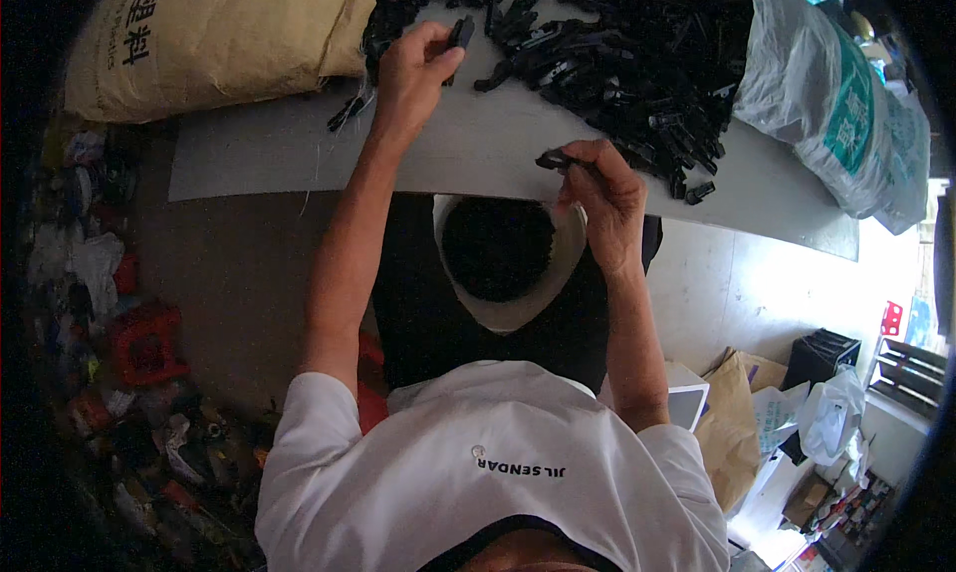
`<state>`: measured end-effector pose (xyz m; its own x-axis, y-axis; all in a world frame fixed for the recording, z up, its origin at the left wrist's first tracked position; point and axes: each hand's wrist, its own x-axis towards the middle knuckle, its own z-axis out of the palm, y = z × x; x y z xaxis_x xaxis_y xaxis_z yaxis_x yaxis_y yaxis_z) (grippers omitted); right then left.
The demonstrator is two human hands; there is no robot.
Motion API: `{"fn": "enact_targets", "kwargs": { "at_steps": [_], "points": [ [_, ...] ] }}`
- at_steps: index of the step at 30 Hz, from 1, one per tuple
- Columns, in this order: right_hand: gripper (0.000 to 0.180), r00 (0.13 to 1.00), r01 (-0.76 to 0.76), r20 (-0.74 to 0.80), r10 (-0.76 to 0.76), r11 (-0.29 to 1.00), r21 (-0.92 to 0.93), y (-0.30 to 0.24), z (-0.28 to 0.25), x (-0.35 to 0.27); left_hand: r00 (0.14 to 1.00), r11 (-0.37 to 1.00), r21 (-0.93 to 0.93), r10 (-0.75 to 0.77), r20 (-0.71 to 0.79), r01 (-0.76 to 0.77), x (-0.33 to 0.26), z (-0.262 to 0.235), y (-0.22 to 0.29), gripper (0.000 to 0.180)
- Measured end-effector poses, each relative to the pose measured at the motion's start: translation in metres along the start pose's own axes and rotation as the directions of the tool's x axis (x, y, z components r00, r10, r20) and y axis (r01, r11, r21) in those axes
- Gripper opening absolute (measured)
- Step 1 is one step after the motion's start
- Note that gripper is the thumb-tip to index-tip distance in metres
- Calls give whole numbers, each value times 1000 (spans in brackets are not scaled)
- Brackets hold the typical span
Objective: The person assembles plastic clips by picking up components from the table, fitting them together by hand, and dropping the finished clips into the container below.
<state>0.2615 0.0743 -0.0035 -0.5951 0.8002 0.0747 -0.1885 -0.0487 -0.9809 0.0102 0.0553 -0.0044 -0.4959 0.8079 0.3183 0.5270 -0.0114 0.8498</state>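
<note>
My left hand (413, 69) is raised over the far left of the table, pinching a small black plastic part (462, 32) between thumb and fingers. Nearer to me, my right hand (605, 189) grips another black plastic part (555, 160) above the table's front edge. A large heap of black plastic parts (607, 74) covers the back of the grey table (269, 154). Below the edge, between my legs, stands a white bucket (508, 318) with a dark mass of contents (498, 248) too dim to make out singly.
A tan woven sack (229, 44) lies at the table's back left. Clear plastic bags (812, 94) with green print lie at the right. On the floor are a red crate (147, 341) and clutter at left, a brown paper bag (727, 433) and a black box (822, 358) at right.
</note>
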Motion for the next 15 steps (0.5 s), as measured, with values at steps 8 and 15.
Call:
{"fn": "enact_targets", "kwargs": {
  "at_steps": [8, 15],
  "points": [
    [12, 994, 80, 74, -79, 997, -13, -18, 16, 2, 970, 873, -434, -157, 184, 223, -73, 6, 66, 21],
    [11, 988, 144, 83, -130, 968, -208, -22, 16, -9, 957, 859, -467, -85, 276, 211, -98, 14, 78, 15]
  ]
}}
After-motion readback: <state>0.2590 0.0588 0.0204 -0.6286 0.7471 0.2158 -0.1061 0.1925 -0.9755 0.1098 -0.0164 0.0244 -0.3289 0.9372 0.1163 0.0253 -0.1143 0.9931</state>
